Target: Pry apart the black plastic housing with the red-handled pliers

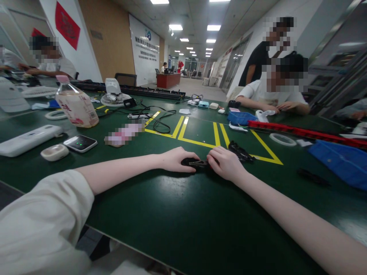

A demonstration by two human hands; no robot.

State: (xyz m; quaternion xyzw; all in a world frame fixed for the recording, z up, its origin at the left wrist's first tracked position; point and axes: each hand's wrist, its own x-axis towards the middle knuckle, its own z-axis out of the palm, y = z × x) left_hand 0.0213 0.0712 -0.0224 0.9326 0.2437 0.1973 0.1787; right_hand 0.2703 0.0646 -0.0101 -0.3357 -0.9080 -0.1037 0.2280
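Observation:
A small black plastic piece [194, 162] with a narrow slot or pale line in it lies low over the green table [160, 221], between my hands. Around its left end, the thumb and fingers of my left hand [177, 159] are closed. My right hand [225, 162] has its fingers curled on the right end, where the grip hides part of it. Just beyond my right hand sits a small heap of similar black pieces [242, 152], partly covered by that hand. Yellow tape [197, 143] marks out shapes behind both hands.
At left stand a drink bottle [77, 101], a white power bank [31, 139], a small screened device [80, 143] and a phone [123, 134]. To the right are a blue bin [341, 160], a red rail [309, 133] and a tape ring [283, 139]. A co-worker [275, 93] sits opposite.

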